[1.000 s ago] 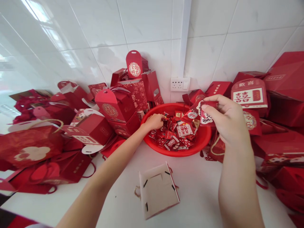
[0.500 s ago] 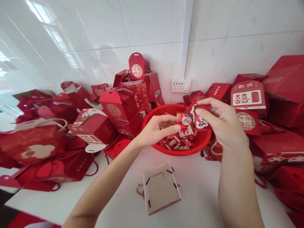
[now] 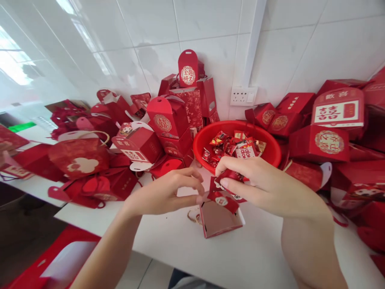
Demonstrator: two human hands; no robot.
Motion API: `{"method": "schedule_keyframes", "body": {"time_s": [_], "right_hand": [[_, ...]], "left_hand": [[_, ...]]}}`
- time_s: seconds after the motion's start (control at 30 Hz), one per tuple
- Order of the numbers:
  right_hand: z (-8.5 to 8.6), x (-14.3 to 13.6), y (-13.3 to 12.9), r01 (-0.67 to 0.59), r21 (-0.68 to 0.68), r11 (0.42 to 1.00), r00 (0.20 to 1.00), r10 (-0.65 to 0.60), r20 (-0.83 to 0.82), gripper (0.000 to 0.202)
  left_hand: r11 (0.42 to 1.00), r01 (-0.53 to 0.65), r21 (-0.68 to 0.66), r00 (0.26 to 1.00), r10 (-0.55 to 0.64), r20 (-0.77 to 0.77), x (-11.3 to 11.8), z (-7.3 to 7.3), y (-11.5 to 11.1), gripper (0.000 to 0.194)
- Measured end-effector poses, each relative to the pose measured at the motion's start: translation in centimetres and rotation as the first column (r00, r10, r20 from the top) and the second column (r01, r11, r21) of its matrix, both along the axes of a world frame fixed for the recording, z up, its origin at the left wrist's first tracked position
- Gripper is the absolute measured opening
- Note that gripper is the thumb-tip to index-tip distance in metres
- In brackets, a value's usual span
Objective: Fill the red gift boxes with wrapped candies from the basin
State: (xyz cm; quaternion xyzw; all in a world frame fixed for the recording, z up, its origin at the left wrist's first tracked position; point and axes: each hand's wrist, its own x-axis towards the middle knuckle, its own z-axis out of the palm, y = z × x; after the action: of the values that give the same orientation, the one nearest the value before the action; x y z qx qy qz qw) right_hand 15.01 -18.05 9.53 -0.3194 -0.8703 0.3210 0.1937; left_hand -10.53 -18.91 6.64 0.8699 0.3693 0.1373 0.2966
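Observation:
Several dark red candy packets [image 3: 230, 175] are pinched between the thumb and fingers of my right hand [image 3: 267, 186], above a small open box [image 3: 221, 222] with a pale inside. A red packet with a round white emblem [image 3: 224, 200] is over the box opening; whether it still touches the right hand is hard to tell. My left hand [image 3: 168, 190] is just left of the box, thumb and fingers apart, with nothing in its grasp. Behind my right hand stands a red plastic basin [image 3: 272, 154] holding wrapped candies [image 3: 233, 146].
Red gift boxes [image 3: 168, 118] are piled left of the basin, and more boxes [image 3: 337, 114] are stacked on the right. The white table [image 3: 186, 245] stands against a tiled wall with a power socket [image 3: 243, 96]. A red bag [image 3: 57, 249] is below at the left.
Both hands have moved from over the basin to above the small box. The left hand has left the round-emblem packet it was touching. The camera view has shifted.

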Motion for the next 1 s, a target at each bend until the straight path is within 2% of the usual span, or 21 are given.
{"method": "schedule_keyframes", "body": {"time_s": [0.1,0.23,0.4,0.57,0.7,0.87,1.0], "right_hand": [[-0.2,-0.4,-0.1,0.003,0.03,1.0,1.0,-0.003,0.006,0.016],[-0.2,-0.6,-0.2,0.019,0.062,0.998,0.998,-0.015,-0.069,0.016],[-0.2,-0.8,-0.4,-0.02,-0.017,1.0,0.994,0.018,-0.109,0.021],[-0.5,-1.0,-0.4,-0.004,0.038,0.999,0.998,0.002,0.065,0.019],[-0.6,-0.5,-0.2,0.005,0.119,0.993,0.974,-0.032,0.223,0.025],[-0.6,0.2,0.1,-0.017,0.233,0.972,0.997,-0.001,0.079,0.023],[-0.5,0.1,0.2,0.002,0.189,0.982,1.0,-0.007,0.028,0.019]], "left_hand": [[1.0,0.005,-0.014,1.0,-0.005,-0.022,0.2,-0.7,-0.6,0.022],[1.0,-0.029,-0.002,0.999,0.028,-0.042,0.9,-1.5,-0.4,0.021],[0.998,-0.031,-0.052,0.994,0.036,0.103,1.8,-2.5,0.6,0.025],[0.998,-0.037,-0.05,0.984,0.045,0.174,2.7,-3.6,1.6,0.023],[0.997,0.003,-0.072,0.985,0.009,0.175,3.0,-3.8,1.9,0.035],[0.998,0.009,-0.057,0.985,0.001,0.17,2.9,-3.7,2.1,0.048],[0.999,0.012,-0.044,0.986,-0.005,0.166,2.9,-3.8,2.1,0.05]]}}
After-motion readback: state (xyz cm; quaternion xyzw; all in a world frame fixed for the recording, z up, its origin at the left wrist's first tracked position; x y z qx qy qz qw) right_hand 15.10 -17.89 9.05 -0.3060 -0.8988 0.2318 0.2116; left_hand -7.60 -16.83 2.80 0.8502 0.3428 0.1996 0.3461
